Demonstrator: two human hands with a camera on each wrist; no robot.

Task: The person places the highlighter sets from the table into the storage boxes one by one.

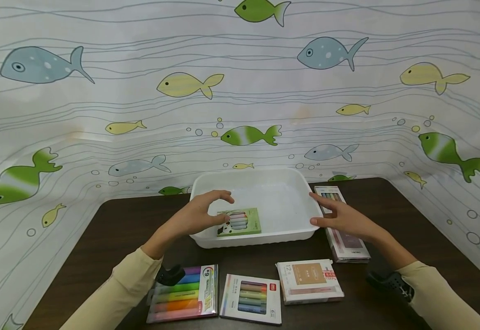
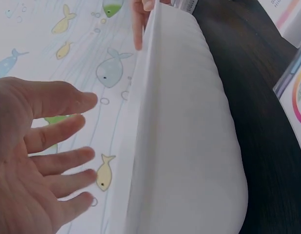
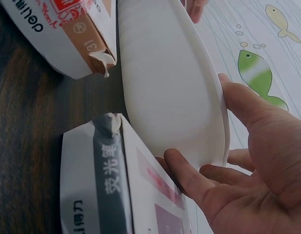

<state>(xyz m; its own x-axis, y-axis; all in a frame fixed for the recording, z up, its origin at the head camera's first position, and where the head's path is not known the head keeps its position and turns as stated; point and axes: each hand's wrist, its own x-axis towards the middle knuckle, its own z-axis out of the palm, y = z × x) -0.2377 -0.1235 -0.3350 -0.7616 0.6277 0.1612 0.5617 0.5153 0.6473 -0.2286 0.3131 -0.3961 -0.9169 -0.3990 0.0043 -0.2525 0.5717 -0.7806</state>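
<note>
A white plastic basket stands at the back of the dark table. In it, near the front left, lies a green box of markers with a panda picture. My left hand is above the basket's left side, its thumb overlapping the green box in the head view. The left wrist view shows its fingers spread, holding nothing. At the basket's right rim is my right hand, its thumb touching the rim and one finger along the outer wall. A white highlighter box sits right beside that hand.
Along the table's front are a clear pack of thick coloured markers, a white pack with a window and a white-and-brown box. Long white boxes lie right of the basket. A fish-patterned sheet encloses the table.
</note>
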